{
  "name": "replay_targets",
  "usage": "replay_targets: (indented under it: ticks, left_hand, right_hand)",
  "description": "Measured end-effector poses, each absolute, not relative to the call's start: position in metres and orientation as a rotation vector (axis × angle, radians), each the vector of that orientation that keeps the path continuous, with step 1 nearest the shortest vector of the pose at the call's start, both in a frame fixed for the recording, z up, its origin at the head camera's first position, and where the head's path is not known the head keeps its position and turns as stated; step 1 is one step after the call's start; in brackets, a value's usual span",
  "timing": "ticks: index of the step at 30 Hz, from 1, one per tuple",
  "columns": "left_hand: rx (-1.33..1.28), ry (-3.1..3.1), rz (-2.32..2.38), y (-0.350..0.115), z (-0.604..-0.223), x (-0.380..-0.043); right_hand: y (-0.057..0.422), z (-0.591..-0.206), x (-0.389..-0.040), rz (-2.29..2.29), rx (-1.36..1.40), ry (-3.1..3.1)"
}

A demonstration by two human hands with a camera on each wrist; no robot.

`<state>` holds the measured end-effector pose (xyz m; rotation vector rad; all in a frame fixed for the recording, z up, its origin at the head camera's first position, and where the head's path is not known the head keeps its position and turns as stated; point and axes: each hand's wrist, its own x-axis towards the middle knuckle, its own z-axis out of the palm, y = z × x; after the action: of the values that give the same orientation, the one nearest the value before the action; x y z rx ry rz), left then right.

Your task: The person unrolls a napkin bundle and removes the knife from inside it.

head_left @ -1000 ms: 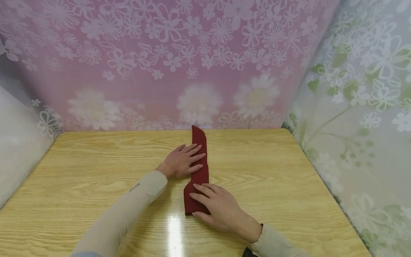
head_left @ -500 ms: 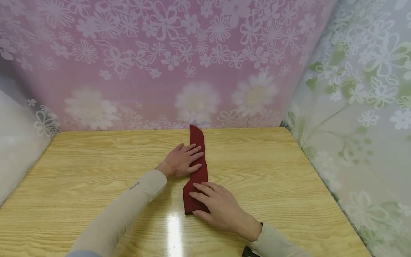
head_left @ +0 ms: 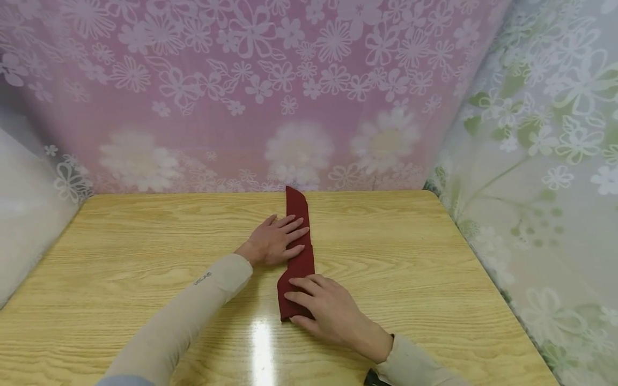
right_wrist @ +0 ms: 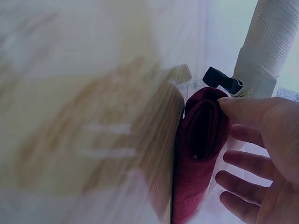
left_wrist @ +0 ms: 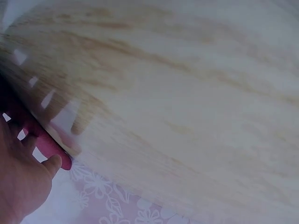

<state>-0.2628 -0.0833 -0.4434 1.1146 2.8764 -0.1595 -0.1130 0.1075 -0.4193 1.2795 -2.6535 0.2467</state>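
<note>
A dark red cloth (head_left: 300, 262), rolled or folded into a long narrow strip, lies lengthwise on the wooden table, its far tip at the back edge. My left hand (head_left: 272, 242) rests across its middle from the left, fingers spread and straight. At the near end, my right hand (head_left: 335, 313) lies over the cloth from the right with relaxed fingers. The right wrist view looks into the spiral end of the red roll (right_wrist: 198, 177), where the thumb touches its rim. Part of the cloth (left_wrist: 58, 156) shows beyond the left fingers in the left wrist view.
The table (head_left: 396, 252) has a wood-grain top with rounded back corners. Behind it hangs a pink flowered curtain (head_left: 217, 118), and a pale floral one (head_left: 521, 225) borders the right side. A dark strap (head_left: 374, 378) shows near the right sleeve.
</note>
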Motion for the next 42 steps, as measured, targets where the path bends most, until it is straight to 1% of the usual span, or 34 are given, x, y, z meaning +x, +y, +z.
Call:
replay_targets:
  ticks: [15, 24, 42]
  left_hand:
    - [1.101, 2.878, -0.089, -0.0841, -0.4468, -0.2621]
    - [1.098, 2.905, -0.049, -0.0836, -0.4528, -0.2634]
    - [1.097, 2.895, -0.064, -0.0833, -0.4508, -0.2617]
  right_hand:
    - [0.1022, -0.4214, -0.1110, 0.352, 1.285, -2.635]
    - [0.1031, -0.4251, -0.1134, 0.473, 1.220, -2.691]
    - [0.1012, -0.4244, -0.1148, 0.501, 1.185, -2.724]
